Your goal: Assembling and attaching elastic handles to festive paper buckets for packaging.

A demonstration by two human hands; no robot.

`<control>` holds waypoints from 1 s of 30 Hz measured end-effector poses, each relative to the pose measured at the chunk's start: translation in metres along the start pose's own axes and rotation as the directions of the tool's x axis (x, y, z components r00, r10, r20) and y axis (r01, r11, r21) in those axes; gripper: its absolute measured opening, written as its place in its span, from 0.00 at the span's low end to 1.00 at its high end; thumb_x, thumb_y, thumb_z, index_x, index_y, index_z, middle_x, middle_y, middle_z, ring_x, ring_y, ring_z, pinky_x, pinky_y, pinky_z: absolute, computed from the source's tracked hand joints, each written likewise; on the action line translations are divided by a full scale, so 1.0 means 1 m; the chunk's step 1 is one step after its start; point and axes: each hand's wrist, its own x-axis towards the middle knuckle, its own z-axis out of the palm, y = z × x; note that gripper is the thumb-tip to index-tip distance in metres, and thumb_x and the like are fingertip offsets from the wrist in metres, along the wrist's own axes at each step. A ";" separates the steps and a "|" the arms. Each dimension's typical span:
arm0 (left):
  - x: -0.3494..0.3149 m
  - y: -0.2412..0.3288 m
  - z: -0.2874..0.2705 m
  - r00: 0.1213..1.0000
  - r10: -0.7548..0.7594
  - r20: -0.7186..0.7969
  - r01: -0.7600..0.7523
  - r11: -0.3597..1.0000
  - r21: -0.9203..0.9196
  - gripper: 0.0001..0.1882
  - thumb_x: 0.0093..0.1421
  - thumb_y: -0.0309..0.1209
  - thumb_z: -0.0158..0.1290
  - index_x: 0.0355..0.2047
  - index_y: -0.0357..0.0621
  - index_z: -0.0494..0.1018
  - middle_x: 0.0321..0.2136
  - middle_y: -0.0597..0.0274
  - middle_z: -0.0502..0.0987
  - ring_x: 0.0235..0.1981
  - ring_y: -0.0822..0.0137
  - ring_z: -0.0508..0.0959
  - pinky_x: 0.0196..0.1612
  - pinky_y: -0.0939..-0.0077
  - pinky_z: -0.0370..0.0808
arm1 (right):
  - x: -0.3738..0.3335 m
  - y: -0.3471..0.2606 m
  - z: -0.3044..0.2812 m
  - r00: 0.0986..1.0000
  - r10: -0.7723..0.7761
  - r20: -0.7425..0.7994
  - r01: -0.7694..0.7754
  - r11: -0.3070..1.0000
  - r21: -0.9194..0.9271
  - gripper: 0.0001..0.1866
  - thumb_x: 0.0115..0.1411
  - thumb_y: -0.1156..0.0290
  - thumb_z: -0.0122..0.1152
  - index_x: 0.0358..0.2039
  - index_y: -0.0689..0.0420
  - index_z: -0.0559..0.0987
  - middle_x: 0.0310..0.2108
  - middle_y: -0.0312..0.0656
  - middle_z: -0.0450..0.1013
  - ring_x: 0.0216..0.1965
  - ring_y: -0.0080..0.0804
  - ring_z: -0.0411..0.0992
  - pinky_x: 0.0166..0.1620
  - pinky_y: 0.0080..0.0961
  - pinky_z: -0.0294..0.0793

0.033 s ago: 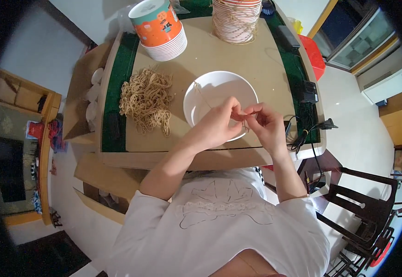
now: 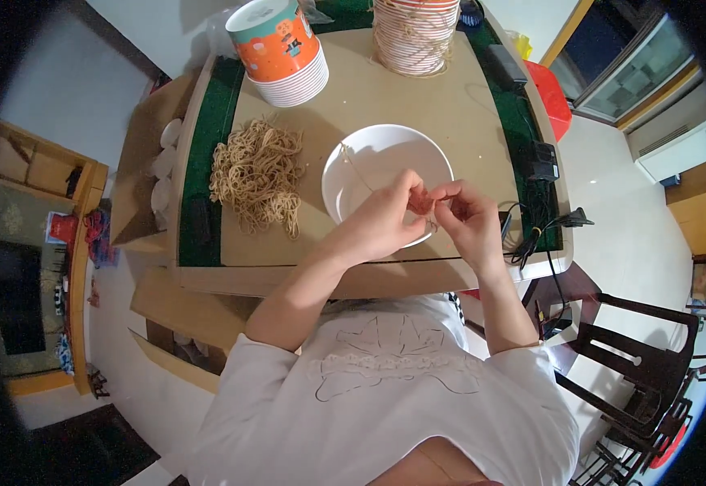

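Both hands, left hand (image 2: 381,223) and right hand (image 2: 468,217), pinching a rubber band (image 2: 353,166) (over white bowl (image 2: 385,154)), band pile (image 2: 257,174) beside

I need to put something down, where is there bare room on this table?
Bare tabletop lies between the cup stack, the far stack and the white bowl. The near edge is crowded: rubber bands, left hand, right hand.

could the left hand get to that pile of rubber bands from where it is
Probably yes. The left hand is over the white bowl, and the pile of rubber bands lies just to its left on bare tabletop, with nothing between. It is pinching something small, though.
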 end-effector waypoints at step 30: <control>-0.005 0.028 -0.004 0.980 0.199 -0.016 -0.157 0.816 0.556 0.06 0.48 0.24 0.57 0.28 0.48 0.78 0.22 0.61 0.69 0.22 0.63 0.72 0.25 0.72 0.69 | -0.003 0.006 -0.006 0.996 -0.087 0.018 0.088 0.995 -0.057 0.04 0.56 0.76 0.60 0.33 0.62 0.78 0.26 0.36 0.74 0.22 0.14 0.65 0.24 0.14 0.64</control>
